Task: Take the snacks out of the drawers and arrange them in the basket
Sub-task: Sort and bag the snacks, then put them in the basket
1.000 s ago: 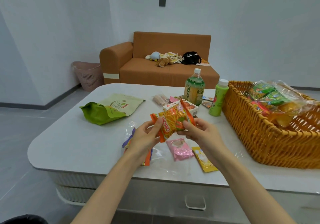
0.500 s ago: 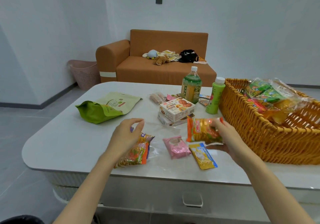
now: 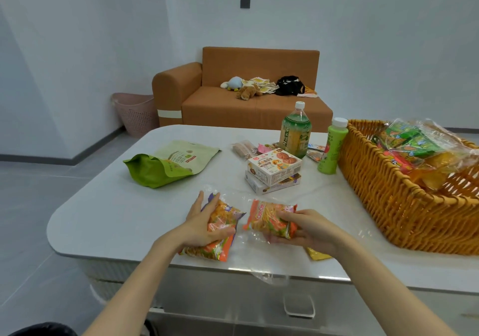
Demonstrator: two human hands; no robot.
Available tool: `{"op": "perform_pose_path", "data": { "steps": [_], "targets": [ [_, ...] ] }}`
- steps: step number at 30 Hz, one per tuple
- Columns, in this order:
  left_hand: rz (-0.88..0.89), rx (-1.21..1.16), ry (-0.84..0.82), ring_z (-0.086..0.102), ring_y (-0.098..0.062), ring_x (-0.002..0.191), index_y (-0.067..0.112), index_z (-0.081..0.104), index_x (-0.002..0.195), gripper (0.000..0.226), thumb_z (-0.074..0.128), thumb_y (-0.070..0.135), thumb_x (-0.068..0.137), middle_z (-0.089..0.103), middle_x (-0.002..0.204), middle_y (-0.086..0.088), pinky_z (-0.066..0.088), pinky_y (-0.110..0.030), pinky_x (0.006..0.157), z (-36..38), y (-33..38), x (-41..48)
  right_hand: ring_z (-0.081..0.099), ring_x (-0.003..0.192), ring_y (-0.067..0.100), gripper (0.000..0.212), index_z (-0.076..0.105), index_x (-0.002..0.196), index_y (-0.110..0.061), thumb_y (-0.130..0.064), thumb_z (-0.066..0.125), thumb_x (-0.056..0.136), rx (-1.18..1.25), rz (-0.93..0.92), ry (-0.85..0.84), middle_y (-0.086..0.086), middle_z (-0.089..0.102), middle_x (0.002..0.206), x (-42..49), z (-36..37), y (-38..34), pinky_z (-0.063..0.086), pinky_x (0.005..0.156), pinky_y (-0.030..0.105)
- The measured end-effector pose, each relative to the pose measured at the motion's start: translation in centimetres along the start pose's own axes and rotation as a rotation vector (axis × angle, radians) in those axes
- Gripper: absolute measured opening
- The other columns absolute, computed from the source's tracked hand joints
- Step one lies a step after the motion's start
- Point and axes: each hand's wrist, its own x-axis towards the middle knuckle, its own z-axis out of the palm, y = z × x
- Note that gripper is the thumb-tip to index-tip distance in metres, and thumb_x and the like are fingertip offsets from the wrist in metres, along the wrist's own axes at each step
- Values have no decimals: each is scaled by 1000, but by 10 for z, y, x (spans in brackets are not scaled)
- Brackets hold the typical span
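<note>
At table [image 3: 116, 219] front edge | left hand [image 3: 204, 224] clutches one noodle packet [image 3: 223, 213], perhaps another beneath; right hand [image 3: 311, 229] clutches second packet [image 3: 267, 216] | two bottles [image 3: 295, 133], two boxes [image 3: 274, 167], one basket [image 3: 388, 180] | orange sofa [image 3: 246, 107] behind.

Left hand [image 3: 204, 223] and right hand [image 3: 309, 229] are low in front of the body, each holding one snack packet.
The left hand lies on the left packet [image 3: 226, 212] with the fingers stretched along its far side and the thumb pressed on its near face. The right hand is turned partly palm up, with the fingers curled under the right packet [image 3: 267, 217] and the thumb on top. Both forearms are bare and rise from the lower edge toward the middle. The hands are near each other but apart.
</note>
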Motion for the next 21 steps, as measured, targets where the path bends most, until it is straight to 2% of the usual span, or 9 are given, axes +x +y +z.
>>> {"op": "perform_pose_path", "data": {
  "steps": [3,5,7,8,11,13,16,19,21],
  "targets": [
    [-20,-36,-38,-15,-25,147,41,-18,147,114,69,59,75,-41,149,-8,9,-37,119,1,2,-3,68,93,30,26,55,114,4,-14,57,95,21,-2,-49,21,68,108,14,12,9,56,81,36],
    [-20,-68,-46,-8,-25,148,39,-21,146,126,71,67,65,-25,156,-11,12,-39,119,0,1,-4,66,88,27,18,57,106,0,-14,57,95,85,-19,-42,20,67,107,22,19,13,56,79,35],
    [8,-77,-33,12,-24,147,33,-20,148,136,73,72,57,2,160,-9,21,-39,118,-1,1,-2,63,84,24,17,57,105,-4,-16,59,93,131,-41,-25,17,66,104,28,25,15,55,79,36],
    [19,-65,-25,18,-23,145,30,-19,149,138,72,73,55,10,159,-7,23,-39,117,-1,1,-1,61,83,21,17,57,105,-7,-17,61,92,148,-55,-34,13,65,101,31,28,16,54,77,34],
    [30,-48,0,17,-25,145,31,-19,149,136,70,73,55,14,158,-6,22,-41,117,0,1,0,58,78,13,10,53,102,-13,-15,58,93,211,-86,-84,5,62,90,38,39,19,53,60,22],
    [36,-75,25,16,-26,144,36,-20,148,135,72,72,56,15,157,-6,22,-44,117,1,-1,0,59,82,16,15,50,112,-7,-15,51,99,241,-117,-141,10,63,94,42,46,21,52,58,22],
    [64,-145,69,17,-22,144,46,-20,145,137,68,77,45,17,156,-1,23,-44,116,0,0,-2,66,83,22,20,48,113,0,-15,47,100,283,-188,-227,14,69,90,45,52,23,54,63,27],
    [96,-299,95,28,-16,140,48,-16,145,132,82,60,57,19,155,4,29,-37,114,-4,3,-6,66,106,29,33,56,123,0,-22,42,103,282,-180,-220,18,67,116,48,58,25,57,81,32],
    [87,-450,109,44,-13,129,47,-14,146,126,79,58,62,27,152,7,38,-30,105,-11,1,-6,65,107,29,35,57,125,-4,-27,44,102,277,-166,-175,16,67,118,51,62,24,56,84,32]
  ]
}}
